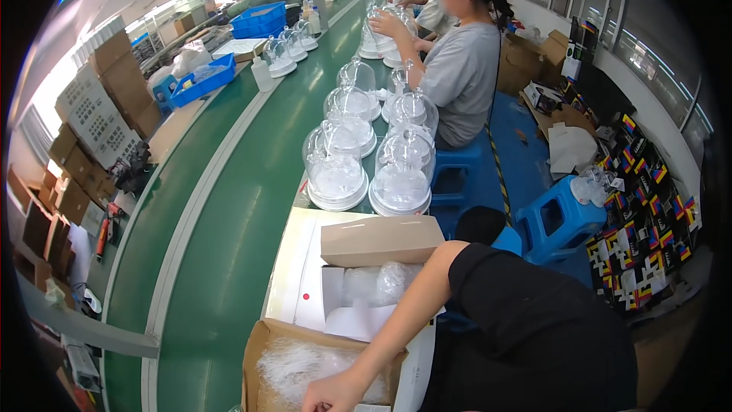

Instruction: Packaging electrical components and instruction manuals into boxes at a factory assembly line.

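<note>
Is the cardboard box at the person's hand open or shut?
Open: no lid covers the cardboard box, and pale, stringy filling shows inside it.

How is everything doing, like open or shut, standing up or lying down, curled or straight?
Right hand: fingers curled; can't tell if it's holding anything
Cardboard box: open
Shredded packing: loose, inside that box
White box: open, with clear wrapping inside
Clear domes: upright on white bases
White bottle: upright
Blue bin: open-topped, clear stuff inside
Blue stool: upright, clear plastic on top
</note>
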Demonstrator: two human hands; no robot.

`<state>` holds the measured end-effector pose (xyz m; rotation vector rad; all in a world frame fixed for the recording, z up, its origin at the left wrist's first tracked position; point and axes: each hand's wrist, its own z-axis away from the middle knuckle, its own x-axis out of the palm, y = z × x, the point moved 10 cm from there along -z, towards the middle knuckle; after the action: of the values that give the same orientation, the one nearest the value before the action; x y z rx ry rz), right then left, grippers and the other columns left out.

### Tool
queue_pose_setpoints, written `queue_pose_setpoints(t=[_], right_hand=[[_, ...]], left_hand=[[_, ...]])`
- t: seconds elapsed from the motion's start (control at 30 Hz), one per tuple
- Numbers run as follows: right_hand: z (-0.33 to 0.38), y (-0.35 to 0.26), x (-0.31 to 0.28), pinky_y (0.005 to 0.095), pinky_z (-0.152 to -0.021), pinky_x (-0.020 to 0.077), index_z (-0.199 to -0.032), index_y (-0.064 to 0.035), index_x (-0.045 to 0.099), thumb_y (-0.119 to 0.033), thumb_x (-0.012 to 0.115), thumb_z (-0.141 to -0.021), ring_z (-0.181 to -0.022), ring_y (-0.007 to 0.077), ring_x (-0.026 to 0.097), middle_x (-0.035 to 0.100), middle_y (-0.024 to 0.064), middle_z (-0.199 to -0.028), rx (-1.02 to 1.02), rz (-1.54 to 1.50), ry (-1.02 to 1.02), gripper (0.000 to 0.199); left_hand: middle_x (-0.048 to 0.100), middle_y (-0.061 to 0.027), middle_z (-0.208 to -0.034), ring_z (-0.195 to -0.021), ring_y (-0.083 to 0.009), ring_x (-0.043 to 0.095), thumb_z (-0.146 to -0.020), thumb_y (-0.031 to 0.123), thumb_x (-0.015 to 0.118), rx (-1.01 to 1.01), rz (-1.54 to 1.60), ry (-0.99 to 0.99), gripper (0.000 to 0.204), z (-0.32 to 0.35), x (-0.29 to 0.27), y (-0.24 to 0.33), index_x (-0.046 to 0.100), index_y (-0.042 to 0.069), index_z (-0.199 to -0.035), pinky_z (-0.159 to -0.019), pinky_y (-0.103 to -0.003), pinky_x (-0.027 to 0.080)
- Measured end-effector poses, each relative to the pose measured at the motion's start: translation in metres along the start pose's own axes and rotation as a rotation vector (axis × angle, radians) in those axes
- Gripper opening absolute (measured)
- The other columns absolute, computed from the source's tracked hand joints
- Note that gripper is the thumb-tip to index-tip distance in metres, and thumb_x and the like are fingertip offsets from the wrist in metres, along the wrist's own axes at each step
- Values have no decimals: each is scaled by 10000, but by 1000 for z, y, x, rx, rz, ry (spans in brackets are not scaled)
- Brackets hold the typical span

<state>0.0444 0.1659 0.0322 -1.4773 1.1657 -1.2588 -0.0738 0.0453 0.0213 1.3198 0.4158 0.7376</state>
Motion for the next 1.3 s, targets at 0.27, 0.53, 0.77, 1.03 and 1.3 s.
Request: queue_pose_setpoints(t=[0.27,0.53,0.77,1.03,1.3], right_hand=[[1,-11,1,273,-659,560,-1069,15,680,-13,560,-932,-745,144,684,726,85,-915,-80,-136,45,184],[5,-22,-9,277,-680,551,-1044,4,691,-57,562,-954,-787,156,688,724,88,-906,1,42,94,169],[6,-40,-18,281,-706,536,-1010,-7,692,-77,571,-950,-809,150,680,721,83,-903,-115,132,184,152],[7,-34,-22,272,-667,522,-976,-1,630,-61,569,-924,-745,130,664,695,68,-840,-57,-46,240,100],[6,-37,-18,280,-698,511,-1005,-33,686,-141,614,-945,-813,129,644,712,48,-924,-12,20,154,143]], left_hand=[[656,-112,-851,-689,-134,572,-999,46,519,-36,-272,-175,110,17,44,14,582,14,-1083,-606,-258,469],[624,-30,-814,-658,-72,527,-1006,172,556,103,-523,-115,160,15,38,-2,551,94,-1146,-564,-207,420],[679,-70,-926,-801,-128,623,-996,160,575,73,-615,-69,210,13,36,0,548,67,-1182,-672,-251,502],[664,-101,-971,-899,-166,638,-968,71,591,77,-675,-48,135,17,38,7,578,45,-1101,-749,-299,531],[590,-149,-1056,-939,-227,606,-951,-1,578,462,-738,-119,136,31,71,47,579,10,-1086,-838,-328,514]])
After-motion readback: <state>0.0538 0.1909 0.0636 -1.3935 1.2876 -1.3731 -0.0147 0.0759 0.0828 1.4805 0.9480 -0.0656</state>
